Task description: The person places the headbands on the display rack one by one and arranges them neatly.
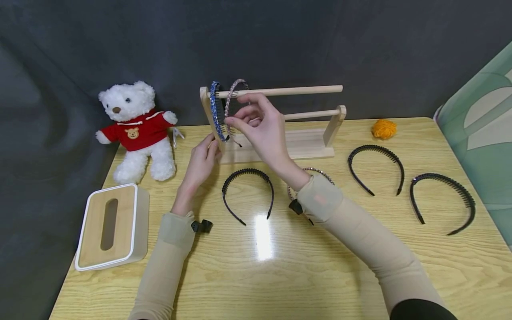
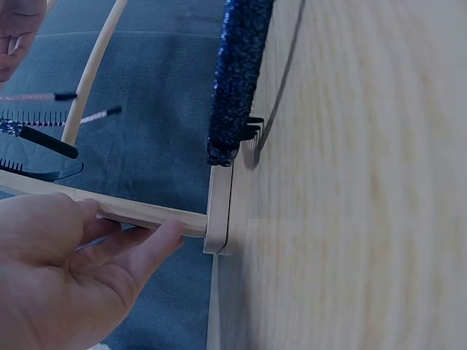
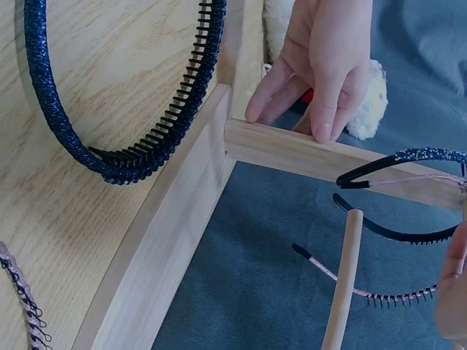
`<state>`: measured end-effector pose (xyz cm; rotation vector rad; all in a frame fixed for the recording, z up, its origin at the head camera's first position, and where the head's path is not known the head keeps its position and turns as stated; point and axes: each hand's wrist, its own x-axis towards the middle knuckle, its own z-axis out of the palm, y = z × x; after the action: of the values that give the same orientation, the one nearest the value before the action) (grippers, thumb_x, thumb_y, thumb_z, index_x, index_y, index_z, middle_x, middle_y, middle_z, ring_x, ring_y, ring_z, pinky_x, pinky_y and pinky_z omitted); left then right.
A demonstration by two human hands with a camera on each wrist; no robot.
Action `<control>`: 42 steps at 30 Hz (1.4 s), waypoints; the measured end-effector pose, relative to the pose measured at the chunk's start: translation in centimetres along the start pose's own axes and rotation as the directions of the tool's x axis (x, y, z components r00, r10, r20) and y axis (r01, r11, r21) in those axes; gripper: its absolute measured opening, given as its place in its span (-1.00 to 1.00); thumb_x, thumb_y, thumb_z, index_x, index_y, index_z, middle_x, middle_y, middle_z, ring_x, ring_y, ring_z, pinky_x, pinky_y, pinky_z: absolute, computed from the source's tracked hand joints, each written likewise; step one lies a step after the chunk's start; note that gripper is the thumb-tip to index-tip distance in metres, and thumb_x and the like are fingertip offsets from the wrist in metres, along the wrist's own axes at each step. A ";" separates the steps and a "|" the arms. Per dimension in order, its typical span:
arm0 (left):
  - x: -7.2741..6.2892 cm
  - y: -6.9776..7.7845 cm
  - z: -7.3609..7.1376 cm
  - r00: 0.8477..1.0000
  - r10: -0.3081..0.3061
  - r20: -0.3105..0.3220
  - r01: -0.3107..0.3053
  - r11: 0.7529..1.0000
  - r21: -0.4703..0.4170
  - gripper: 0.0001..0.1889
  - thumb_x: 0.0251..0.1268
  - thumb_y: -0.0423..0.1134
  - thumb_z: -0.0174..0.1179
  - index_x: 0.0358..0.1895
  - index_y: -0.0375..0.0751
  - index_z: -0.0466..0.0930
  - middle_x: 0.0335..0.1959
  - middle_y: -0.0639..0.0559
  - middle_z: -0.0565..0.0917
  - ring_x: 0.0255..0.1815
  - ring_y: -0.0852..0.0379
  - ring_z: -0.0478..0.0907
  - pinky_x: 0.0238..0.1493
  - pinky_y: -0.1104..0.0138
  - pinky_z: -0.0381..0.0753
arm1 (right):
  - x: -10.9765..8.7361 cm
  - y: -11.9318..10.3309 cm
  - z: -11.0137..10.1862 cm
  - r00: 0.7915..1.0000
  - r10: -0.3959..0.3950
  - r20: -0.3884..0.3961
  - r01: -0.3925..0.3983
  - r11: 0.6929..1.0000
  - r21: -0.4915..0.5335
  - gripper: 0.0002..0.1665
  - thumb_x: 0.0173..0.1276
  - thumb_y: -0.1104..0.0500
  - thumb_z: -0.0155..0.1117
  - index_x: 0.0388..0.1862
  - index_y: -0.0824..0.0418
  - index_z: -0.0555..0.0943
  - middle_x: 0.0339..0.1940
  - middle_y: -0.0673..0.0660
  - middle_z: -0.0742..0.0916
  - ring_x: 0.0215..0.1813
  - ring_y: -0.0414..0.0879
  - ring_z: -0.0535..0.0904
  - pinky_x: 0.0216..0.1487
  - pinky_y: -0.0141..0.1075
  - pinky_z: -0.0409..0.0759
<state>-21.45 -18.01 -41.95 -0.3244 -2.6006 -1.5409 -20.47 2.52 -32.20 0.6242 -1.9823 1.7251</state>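
Observation:
My right hand (image 1: 264,129) holds a pink beaded headband (image 1: 228,104) between thumb and fingers; the headband hangs over the upper rod (image 1: 304,90) of a wooden rack. Just left of it, a blue glittery headband (image 1: 215,106) hangs on the same rod, close to the rack's left upright (image 2: 160,214). With thumb and fingers, my left hand (image 1: 202,161) grips that upright low down, near the base (image 1: 306,151). In the right wrist view, only part of my right hand (image 3: 454,284) shows at the edge.
On the table lie a dark headband (image 1: 247,171) before the rack, a beaded headband (image 1: 320,171) partly under my right forearm, and two dark headbands (image 1: 374,148) (image 1: 444,178) at right. A teddy bear (image 1: 138,133), tissue box (image 1: 140,222) and orange yarn ball (image 1: 384,129) stand around.

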 end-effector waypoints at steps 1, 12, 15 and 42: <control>0.0 0.0 0.0 1.000 0.004 -0.001 -0.004 1.000 0.003 -0.55 0.83 -0.28 -0.11 0.59 -0.30 0.40 0.46 -0.31 0.54 0.25 -0.26 0.68 0.22 0.17 0.81 | 0.0 0.0 0.0 1.000 0.000 0.001 0.000 1.000 -0.002 -0.53 0.30 0.30 0.65 0.11 0.36 0.65 -0.28 0.14 0.83 -0.29 -0.18 0.70 -0.29 -0.39 0.74; 0.0 0.0 0.0 1.000 0.011 -0.002 -0.011 1.000 0.007 -0.55 0.83 -0.28 -0.12 0.59 -0.31 0.40 0.45 -0.31 0.54 0.25 -0.26 0.68 0.23 0.16 0.80 | -0.3 -0.1 -0.4 1.000 -0.006 -0.009 0.006 1.000 -0.001 -0.59 0.40 0.28 0.58 0.13 0.41 0.64 -0.25 0.15 0.83 -0.28 -0.15 0.71 -0.30 -0.36 0.74; 0.0 0.0 0.0 1.000 0.008 0.002 -0.008 1.000 0.004 -0.54 0.84 -0.25 -0.13 0.60 -0.30 0.38 0.47 -0.30 0.53 0.25 -0.26 0.68 0.24 0.17 0.80 | -0.4 -0.2 -0.6 1.000 -0.010 -0.014 0.010 1.000 0.000 -0.61 0.42 0.27 0.56 0.13 0.39 0.65 -0.23 0.14 0.83 -0.27 -0.15 0.71 -0.28 -0.35 0.75; -0.1 0.0 -0.1 1.000 0.005 0.018 -0.004 1.000 -0.017 -0.53 0.84 -0.24 -0.16 0.61 -0.31 0.35 0.49 -0.31 0.50 0.32 -0.27 0.63 0.27 0.18 0.78 | -3.3 -0.5 -8.3 0.985 0.072 0.157 -0.040 0.979 -0.198 -0.71 0.68 0.23 0.25 0.23 0.35 0.66 0.09 0.17 0.81 0.08 -0.08 0.72 0.17 -0.11 0.78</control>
<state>-21.40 -18.14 -41.94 -0.3471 -2.5997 -1.5667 -17.23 10.82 -32.71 0.6651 -2.2686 1.5279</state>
